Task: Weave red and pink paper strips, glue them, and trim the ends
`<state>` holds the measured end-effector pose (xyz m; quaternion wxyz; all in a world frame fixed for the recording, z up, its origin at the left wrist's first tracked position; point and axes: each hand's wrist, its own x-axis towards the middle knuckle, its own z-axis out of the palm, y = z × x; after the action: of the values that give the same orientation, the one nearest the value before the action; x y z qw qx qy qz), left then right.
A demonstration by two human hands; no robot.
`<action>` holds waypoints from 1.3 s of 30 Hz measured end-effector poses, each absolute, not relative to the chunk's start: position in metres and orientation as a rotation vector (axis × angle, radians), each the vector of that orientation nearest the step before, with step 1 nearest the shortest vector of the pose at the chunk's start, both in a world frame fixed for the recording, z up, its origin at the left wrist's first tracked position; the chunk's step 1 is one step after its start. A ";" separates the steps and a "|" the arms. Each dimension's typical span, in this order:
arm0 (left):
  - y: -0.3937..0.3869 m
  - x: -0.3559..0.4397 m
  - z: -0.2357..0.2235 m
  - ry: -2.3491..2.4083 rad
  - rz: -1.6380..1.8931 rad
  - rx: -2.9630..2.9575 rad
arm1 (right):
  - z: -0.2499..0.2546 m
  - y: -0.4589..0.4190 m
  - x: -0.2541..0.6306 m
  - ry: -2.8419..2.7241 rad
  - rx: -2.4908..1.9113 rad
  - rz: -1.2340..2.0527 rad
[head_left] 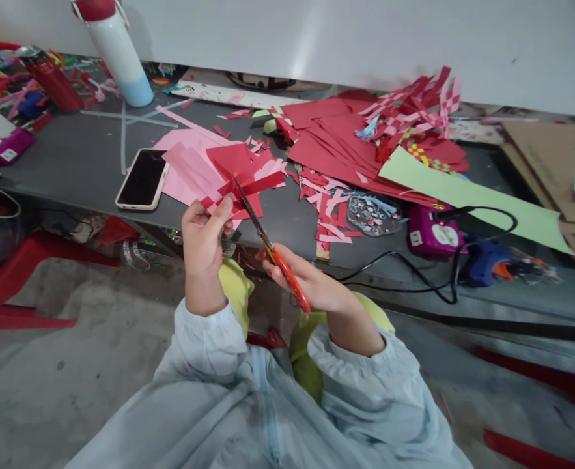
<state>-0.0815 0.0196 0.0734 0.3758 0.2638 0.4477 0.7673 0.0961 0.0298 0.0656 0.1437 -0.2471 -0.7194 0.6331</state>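
My left hand (205, 234) pinches a piece of red and pink woven paper (213, 202) between thumb and fingers, just off the table's front edge. In my right hand (307, 277) is a pair of scissors (287, 277) with orange-red handles, its blades pointing up and left to the paper. The tips lie across the red part of the paper; whether they cut into it I cannot tell. Behind the held piece, pink paper sheets (170, 140) and cut red scraps lie on the table. Pink and red paper strips (333, 208) are heaped to the right.
A phone (143, 179) lies left of the paper, with a white-blue bottle (121, 62) and a red bottle (53, 78) behind. Rightward are stacked red sheets (331, 137), a light green sheet (463, 192), a purple box (434, 231) with a black cable, and cardboard (551, 163).
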 end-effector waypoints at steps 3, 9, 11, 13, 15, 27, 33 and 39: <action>0.019 -0.082 0.076 1.107 1.934 0.664 | 0.065 0.030 0.095 -2.070 -0.737 1.814; 0.017 -0.083 0.080 0.941 1.865 0.593 | 0.059 0.029 0.095 -2.054 -0.681 1.826; 0.016 -0.083 0.082 0.911 1.864 0.549 | 0.057 0.029 0.095 -2.049 -0.649 1.835; 0.014 -0.084 0.084 0.874 1.849 0.514 | 0.057 0.029 0.095 -2.058 -0.635 1.841; 0.013 -0.086 0.086 0.832 1.814 0.475 | 0.057 0.029 0.095 -2.067 -0.631 1.855; 0.010 -0.083 0.090 0.819 1.774 0.554 | 0.056 0.029 0.095 -2.045 -0.604 1.888; 0.016 -0.081 0.084 0.957 1.893 0.622 | 0.056 0.030 0.095 -2.009 -0.605 1.879; 0.020 -0.082 0.074 1.065 1.890 0.665 | 0.056 0.030 0.095 -1.965 -0.622 1.915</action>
<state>-0.0824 0.0205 0.0739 0.4224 0.2655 0.4254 0.7550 0.0952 0.0301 0.0558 0.1632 -0.2183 -0.6891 0.6715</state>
